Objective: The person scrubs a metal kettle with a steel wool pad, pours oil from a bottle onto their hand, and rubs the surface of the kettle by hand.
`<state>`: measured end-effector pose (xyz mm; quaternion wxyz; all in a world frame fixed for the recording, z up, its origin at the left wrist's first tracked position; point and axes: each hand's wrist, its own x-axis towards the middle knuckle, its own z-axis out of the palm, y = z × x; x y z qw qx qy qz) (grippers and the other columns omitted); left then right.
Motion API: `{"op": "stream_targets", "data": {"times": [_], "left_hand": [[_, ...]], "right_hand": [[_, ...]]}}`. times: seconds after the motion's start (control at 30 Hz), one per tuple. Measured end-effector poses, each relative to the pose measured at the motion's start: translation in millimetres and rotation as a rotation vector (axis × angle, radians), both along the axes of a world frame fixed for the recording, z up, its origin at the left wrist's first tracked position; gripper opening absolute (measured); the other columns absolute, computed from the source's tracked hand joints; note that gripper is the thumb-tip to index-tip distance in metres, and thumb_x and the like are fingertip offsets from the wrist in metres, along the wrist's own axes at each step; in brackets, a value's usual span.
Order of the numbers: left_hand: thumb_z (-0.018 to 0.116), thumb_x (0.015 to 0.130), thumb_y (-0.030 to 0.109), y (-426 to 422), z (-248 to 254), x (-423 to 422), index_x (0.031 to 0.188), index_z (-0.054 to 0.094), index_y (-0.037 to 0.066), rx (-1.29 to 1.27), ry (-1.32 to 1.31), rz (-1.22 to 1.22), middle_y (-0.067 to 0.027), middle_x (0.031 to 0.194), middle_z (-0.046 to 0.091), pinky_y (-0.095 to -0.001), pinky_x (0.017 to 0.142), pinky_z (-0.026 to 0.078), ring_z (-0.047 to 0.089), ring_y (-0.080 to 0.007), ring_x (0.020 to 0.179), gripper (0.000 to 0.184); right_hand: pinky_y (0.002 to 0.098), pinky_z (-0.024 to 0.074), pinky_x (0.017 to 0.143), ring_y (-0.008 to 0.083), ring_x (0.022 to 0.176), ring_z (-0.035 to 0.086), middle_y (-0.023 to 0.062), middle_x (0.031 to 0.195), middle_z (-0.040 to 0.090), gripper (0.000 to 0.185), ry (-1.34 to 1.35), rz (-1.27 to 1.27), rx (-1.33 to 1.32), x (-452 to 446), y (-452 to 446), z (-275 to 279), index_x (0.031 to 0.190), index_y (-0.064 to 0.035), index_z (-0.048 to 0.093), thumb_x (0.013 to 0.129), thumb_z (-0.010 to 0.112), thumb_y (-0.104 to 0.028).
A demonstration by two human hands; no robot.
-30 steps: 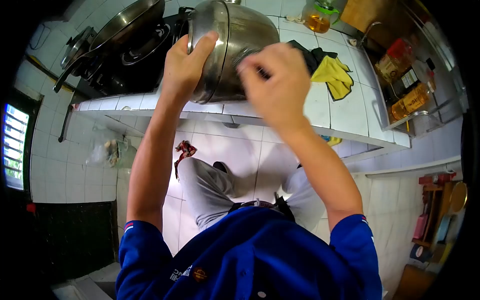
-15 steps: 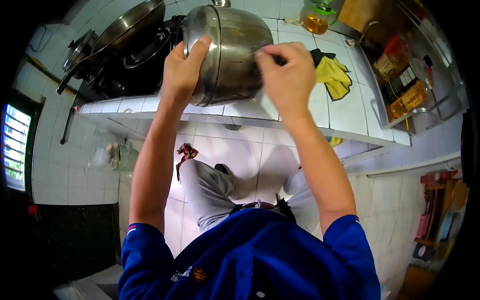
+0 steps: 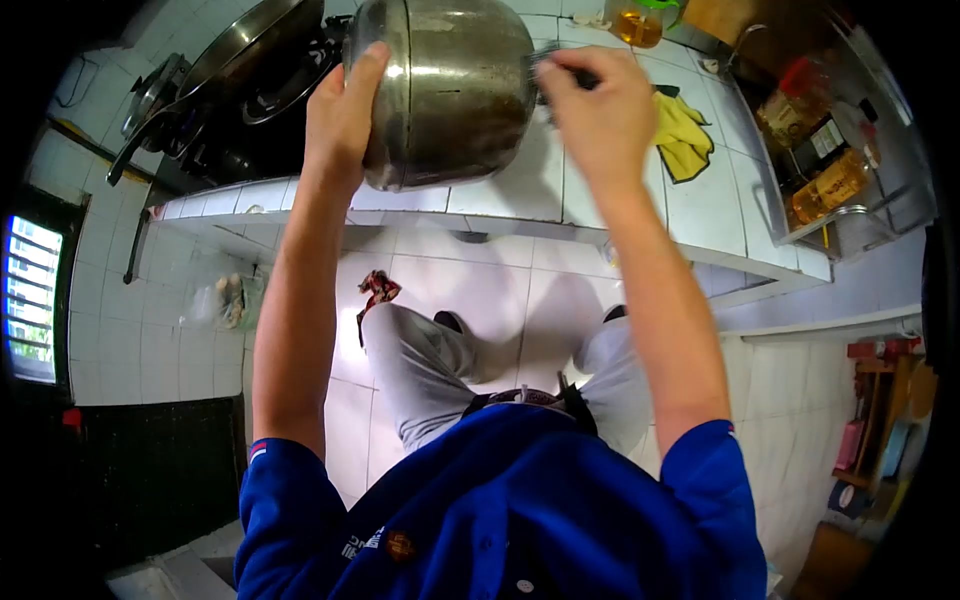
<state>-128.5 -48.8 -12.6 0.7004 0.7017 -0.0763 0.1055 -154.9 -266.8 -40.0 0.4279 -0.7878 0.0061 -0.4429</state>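
A dull stainless steel pot (image 3: 465, 95) is tipped on its side above the counter's front edge, its base facing right. My left hand (image 3: 340, 120) is closed on the pot's left end, thumb lying along the metal and the other fingers hidden behind. Against the base side, my right hand (image 3: 605, 115) pinches a dark, wiry scouring pad (image 3: 544, 75). Some of the pad is covered by my fingers, and whether it touches the pot is hard to make out. Right of that hand, a yellow cloth (image 3: 685, 138) with dark edging lies on the tiles.
A wok (image 3: 235, 50) sits on the black stove (image 3: 225, 160) at the left. The white tiled counter (image 3: 705, 215) runs to a metal rack (image 3: 775, 190) with bottles at the right. A jar of amber liquid (image 3: 640, 25) stands behind. A crumpled patterned cloth (image 3: 378, 290) is below.
My right hand with the scouring pad has shifted right and slightly up, from the pot's side to its base edge. The pot and my left hand appear a little higher and farther left.
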Motion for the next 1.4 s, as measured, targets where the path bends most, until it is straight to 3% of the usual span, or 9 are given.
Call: {"op": "stream_targets", "data": {"times": [0.17,0.2,0.33,0.57,0.83,0.9,1.17,1.27,1.4], "left_hand": [[0.062,0.093,0.042,9,0,17,0.101,0.063,0.0,-0.001,0.035,-0.044,-0.0026,0.085,0.063,-0.0251,0.066,0.047,0.056,-0.0088,0.074,0.042],[0.049,0.1,0.041,14,0,20,0.119,0.06,0.002,0.125,0.049,-0.042,-0.0094,0.106,0.066,-0.0294,0.081,0.051,0.064,-0.0138,0.094,0.045],[0.05,0.1,0.041,19,-2,28,0.119,0.06,0.004,0.109,0.011,-0.104,-0.0084,0.106,0.066,-0.0295,0.082,0.051,0.064,-0.0139,0.093,0.043],[0.05,0.099,0.044,20,1,43,0.116,0.061,0.007,0.09,0.045,-0.172,-0.0067,0.103,0.066,-0.03,0.079,0.052,0.064,-0.0131,0.09,0.042],[0.051,0.098,0.048,20,1,45,0.118,0.06,0.007,0.081,0.047,-0.143,-0.0075,0.102,0.067,-0.031,0.08,0.053,0.065,-0.0142,0.091,0.047],[0.05,0.099,0.046,19,-1,47,0.117,0.061,0.005,0.197,-0.114,-0.093,-0.0075,0.103,0.066,-0.0302,0.083,0.053,0.065,-0.0143,0.094,0.046],[0.06,0.091,0.045,9,15,38,0.108,0.063,-0.002,0.233,-0.052,-0.258,-0.0059,0.093,0.066,-0.0254,0.073,0.049,0.061,-0.011,0.081,0.05],[0.062,0.09,0.043,6,17,33,0.113,0.062,-0.003,0.259,-0.03,-0.271,-0.0071,0.094,0.067,-0.0255,0.075,0.05,0.062,-0.0106,0.083,0.052],[0.064,0.089,0.042,7,16,29,0.112,0.062,-0.004,0.251,-0.033,-0.294,-0.0073,0.093,0.067,-0.0251,0.074,0.05,0.061,-0.0099,0.082,0.051]], "right_hand": [[0.0306,0.0473,0.074,0.0196,0.081,0.06,0.0055,0.086,0.063,0.019,-0.015,0.084,0.16,-33,-24,-15,0.087,-0.0049,0.073,0.074,0.08,-0.018],[0.0276,0.0465,0.074,0.0158,0.08,0.059,0.0038,0.086,0.063,0.02,0.007,0.121,0.281,-38,-26,-18,0.088,-0.0032,0.073,0.075,0.081,-0.017],[0.0233,0.044,0.072,0.009,0.078,0.053,0.0001,0.088,0.063,0.021,0.089,0.097,0.477,-53,-31,-41,0.092,-0.001,0.073,0.079,0.08,-0.015],[0.0216,0.0484,0.073,0.008,0.081,0.059,0.0026,0.092,0.066,0.024,0.18,0.198,0.751,-69,-30,-59,0.099,0.0006,0.07,0.081,0.079,-0.012],[0.0209,0.0484,0.072,0.0084,0.081,0.059,0.0028,0.098,0.064,0.023,0.199,0.235,0.739,-74,-27,-67,0.099,0.0012,0.069,0.083,0.079,-0.01],[0.0212,0.0479,0.073,0.0085,0.083,0.058,0.0031,0.102,0.063,0.023,0.212,0.265,0.75,-75,-24,-66,0.099,0.0014,0.069,0.082,0.079,-0.01],[0.024,0.0471,0.079,0.0124,0.09,0.058,0.0063,0.105,0.063,0.022,0.124,0.252,0.576,-76,-18,-55,0.098,0.0007,0.069,0.081,0.079,-0.009],[0.0315,0.0471,0.089,0.0224,0.099,0.06,0.0112,0.107,0.063,0.024,-0.001,0.177,0.254,-79,-11,-47,0.097,-0.0008,0.071,0.076,0.08,-0.007],[0.0351,0.048,0.082,0.0275,0.095,0.059,0.0126,0.109,0.064,0.028,-0.154,0.169,-0.085,-75,6,-33,0.094,-0.007,0.074,0.068,0.084,-0.008]]}}
